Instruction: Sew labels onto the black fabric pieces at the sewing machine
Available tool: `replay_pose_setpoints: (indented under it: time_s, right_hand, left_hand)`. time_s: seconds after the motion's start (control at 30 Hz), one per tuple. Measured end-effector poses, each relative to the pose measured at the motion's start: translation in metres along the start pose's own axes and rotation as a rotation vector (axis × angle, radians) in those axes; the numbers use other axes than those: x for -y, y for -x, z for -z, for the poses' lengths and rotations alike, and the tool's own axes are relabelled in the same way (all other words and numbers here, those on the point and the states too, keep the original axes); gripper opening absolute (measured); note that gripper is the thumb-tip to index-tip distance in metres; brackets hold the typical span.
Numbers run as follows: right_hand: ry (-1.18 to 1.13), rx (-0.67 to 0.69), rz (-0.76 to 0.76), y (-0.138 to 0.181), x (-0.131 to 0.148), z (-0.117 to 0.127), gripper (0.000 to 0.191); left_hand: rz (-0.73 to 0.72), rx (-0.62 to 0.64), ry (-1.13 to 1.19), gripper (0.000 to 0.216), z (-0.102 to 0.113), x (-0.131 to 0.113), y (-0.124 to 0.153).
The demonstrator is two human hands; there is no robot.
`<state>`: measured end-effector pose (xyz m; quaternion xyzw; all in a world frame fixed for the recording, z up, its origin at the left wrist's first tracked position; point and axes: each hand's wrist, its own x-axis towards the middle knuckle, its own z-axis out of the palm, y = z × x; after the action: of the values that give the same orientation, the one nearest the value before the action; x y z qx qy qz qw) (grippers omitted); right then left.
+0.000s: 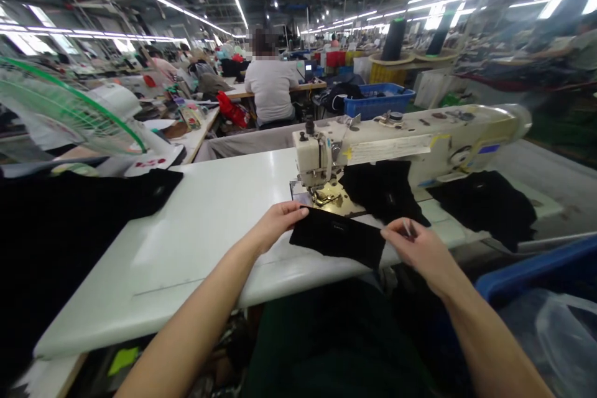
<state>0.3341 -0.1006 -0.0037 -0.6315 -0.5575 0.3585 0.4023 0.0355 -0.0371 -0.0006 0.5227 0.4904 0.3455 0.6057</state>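
A small black fabric piece (338, 237) lies on the white sewing table (205, 224), just in front of the sewing machine (396, 143). My left hand (277, 222) pinches the piece's left end with closed fingers. My right hand (420, 247) grips its right end, and a thin metal tool, perhaps scissors or tweezers, shows between the fingers. The machine's needle and presser foot (321, 196) stand a little beyond the piece. More black fabric (382, 189) lies under the machine arm.
A heap of black cloth (69, 217) covers the table's left side, and another black piece (489, 205) lies at the right. A green fan (65, 109) stands at the far left. A blue bin (536, 273) sits near my right arm. A person in a grey shirt (270, 87) sits ahead.
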Motion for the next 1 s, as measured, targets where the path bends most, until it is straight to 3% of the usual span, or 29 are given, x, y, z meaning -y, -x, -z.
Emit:
replay_pose_setpoints:
  time_s: [0.07, 0.13, 0.27, 0.37, 0.53, 0.67, 1.0]
  right_hand:
    - [-0.064, 0.055, -0.052, 0.010, -0.010, -0.023, 0.025]
    - [-0.101, 0.098, -0.029, 0.021, -0.015, -0.044, 0.022]
    - [-0.107, 0.184, 0.081, 0.040, -0.020, -0.075, 0.020]
    - [-0.074, 0.179, 0.174, 0.047, -0.025, -0.088, 0.020]
    - [0.033, 0.192, 0.509, 0.046, -0.038, -0.091, 0.024]
    - [0.170, 0.155, 0.755, 0.043, -0.043, -0.087, 0.036]
    - [0.336, 0.087, 0.817, 0.030, -0.036, -0.090, 0.025]
  left_hand:
    - [0.050, 0.002, 0.030, 0.041, 0.010, 0.001, -0.007]
    - [0.035, 0.017, -0.103, 0.038, 0.018, 0.000, -0.022]
    - [-0.201, -0.083, -0.606, 0.015, 0.018, 0.004, -0.059]
    - [-0.295, -0.137, -0.694, 0.005, 0.008, 0.013, -0.076]
    - [-0.549, -0.283, -0.950, 0.005, -0.002, 0.029, -0.069]
    - [-0.695, -0.172, -1.112, 0.009, 0.003, 0.038, -0.062]
    - [-0.814, -0.139, -1.142, 0.013, 0.018, 0.042, -0.081]
